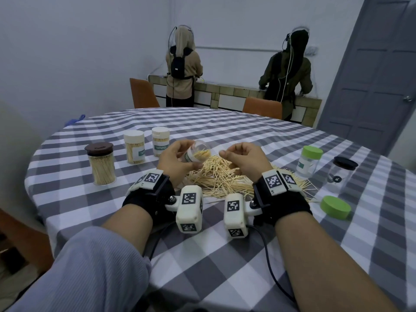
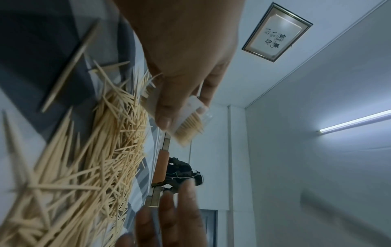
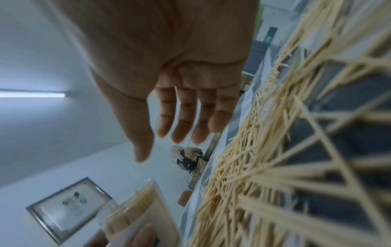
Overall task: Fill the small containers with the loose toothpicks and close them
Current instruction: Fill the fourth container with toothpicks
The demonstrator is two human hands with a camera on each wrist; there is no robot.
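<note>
Your head cam is looking forward and down from above your forearms, taking in the whole table point(image 1: 225, 131) and the far wall. Your two wrist cams are sitting low, very near the toothpick pile point(image 2: 91, 158), looking along each palm and up at the ceiling (both rolled sideways). All three are sharing the pile point(image 3: 264, 150); each wrist cam is also catching the opposite hand.
</note>
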